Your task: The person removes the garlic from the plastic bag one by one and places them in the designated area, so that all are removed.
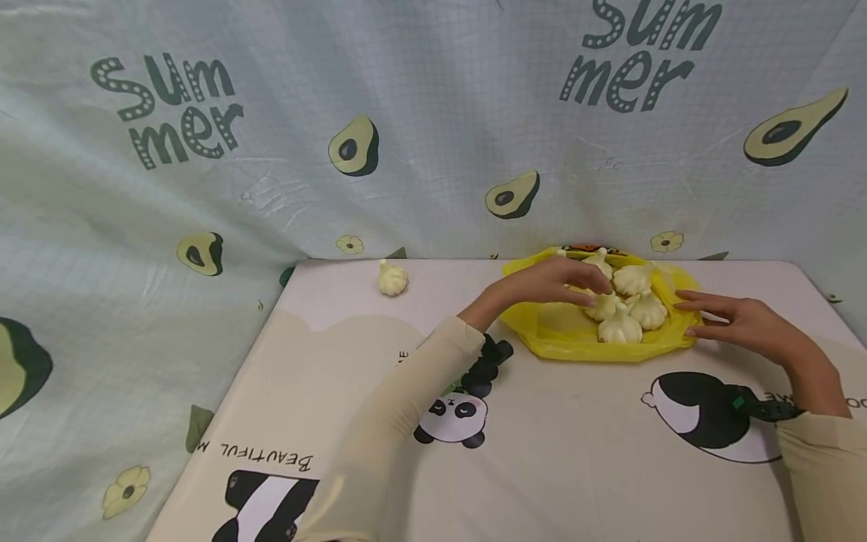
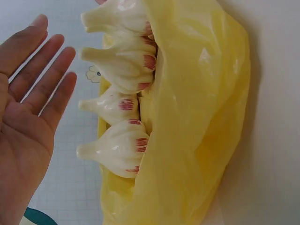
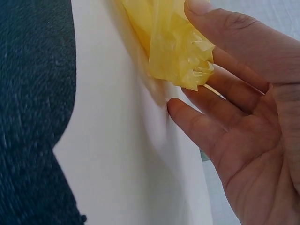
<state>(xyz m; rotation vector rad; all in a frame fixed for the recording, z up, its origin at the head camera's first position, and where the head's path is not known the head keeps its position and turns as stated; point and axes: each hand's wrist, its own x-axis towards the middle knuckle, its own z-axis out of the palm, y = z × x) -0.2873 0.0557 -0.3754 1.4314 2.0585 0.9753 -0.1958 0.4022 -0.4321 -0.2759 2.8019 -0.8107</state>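
Several white garlic bulbs (image 1: pixel 619 325) lie in an open yellow plastic bag (image 1: pixel 562 342) at the back right of the table. My left hand (image 1: pixel 552 283) hovers over the bag's left part, its fingers extended beside the bulbs. In the left wrist view, the left palm (image 2: pixel 28 136) holds nothing, and the bulbs (image 2: pixel 117 147) show pinkish root ends. My right hand (image 1: pixel 752 324) is at the bag's right edge with loosely bent fingers. In the right wrist view, the right hand's (image 3: pixel 253 140) thumb and fingertips lie around the crumpled bag corner (image 3: pixel 183 56); firm contact is unclear.
One more garlic bulb (image 1: pixel 393 278) stands alone at the back left of the table. The printed tablecloth (image 1: pixel 542 452) shows panda drawings. A patterned curtain (image 1: pixel 420 90) hangs right behind the table's back edge.
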